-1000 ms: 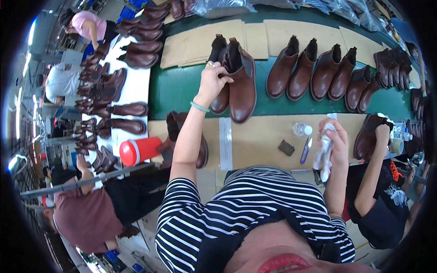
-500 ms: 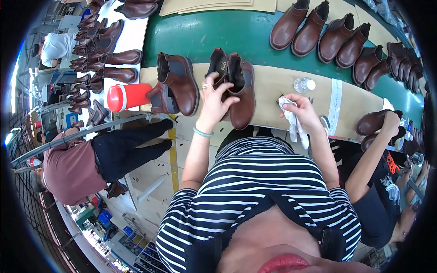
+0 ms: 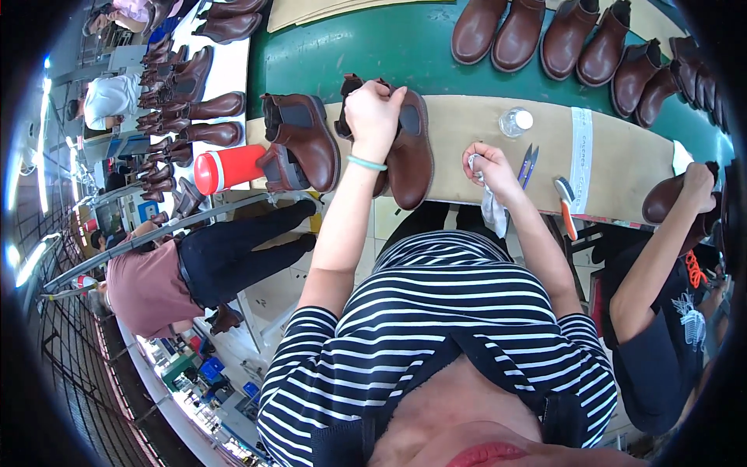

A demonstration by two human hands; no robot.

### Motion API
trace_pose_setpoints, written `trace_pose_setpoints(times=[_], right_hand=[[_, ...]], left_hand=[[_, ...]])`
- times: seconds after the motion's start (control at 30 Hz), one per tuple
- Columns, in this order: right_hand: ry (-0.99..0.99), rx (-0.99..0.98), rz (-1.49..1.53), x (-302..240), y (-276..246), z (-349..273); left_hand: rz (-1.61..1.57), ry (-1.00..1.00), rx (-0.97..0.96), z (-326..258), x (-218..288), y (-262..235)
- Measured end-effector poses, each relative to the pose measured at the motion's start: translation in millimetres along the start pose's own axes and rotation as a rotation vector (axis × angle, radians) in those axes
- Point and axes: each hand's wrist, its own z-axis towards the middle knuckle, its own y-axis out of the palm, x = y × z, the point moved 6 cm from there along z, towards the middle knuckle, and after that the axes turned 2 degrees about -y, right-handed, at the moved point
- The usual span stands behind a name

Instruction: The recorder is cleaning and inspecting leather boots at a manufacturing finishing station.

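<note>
Left hand is closed over the top opening of a brown leather ankle boot with black elastic side panels, which lies toe toward the person at the near edge of the tan-topped counter. A second boot seems to sit tucked behind it, partly hidden by the hand.

Right hand is shut around a crumpled white cloth, held near the boot but apart from it; cloth not on the leather.

Judgement: the boot is fetched and steadied, the wiping itself not begun. Another brown elastic-sided boot stands upright just left, beside a red cylindrical container.

A row of brown boots waits on the green belt beyond. Small clear bottle with white cap, blue-handled snips and orange-handled brush lie unused on the counter.
</note>
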Motion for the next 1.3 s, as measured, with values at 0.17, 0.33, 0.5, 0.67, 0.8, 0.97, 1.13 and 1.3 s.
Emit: trace_pose_setpoints(times=[0.17,0.33,0.5,0.67,0.8,0.97,1.13,1.3], right_hand=[[0.02,-0.053,-0.037,8.1,0.2,-1.1],[-0.352,0.028,-0.421,-57.4,40.9,34.5],[-0.759,0.193,-0.779,-94.6,65.5,109.5],[-0.764,0.161,-1.005,-102.0,82.4,119.1],[-0.839,0.141,-1.132,-110.3,90.2,120.5],[-0.813,0.11,-1.419,-110.4,107.7,119.7],[-0.765,0.113,-1.29,-109.9,99.0,107.8],[-0.445,-0.148,-0.85,-67.0,54.7,69.1]], left_hand=[[0.08,-0.044,0.081,5.9,-11.5,15.9],[-0.349,-0.117,0.023,4.1,-51.1,33.8],[-0.381,-0.1,-0.004,4.0,-51.0,35.9],[-0.367,-0.06,-0.046,3.7,-51.3,34.5],[-0.369,-0.047,-0.014,3.7,-46.9,28.7],[-0.414,-0.063,0.019,2.8,-47.7,26.1],[-0.34,0.119,-0.004,-14.4,-20.0,17.8],[-0.269,0.399,-0.123,-104.4,18.0,-8.9]])
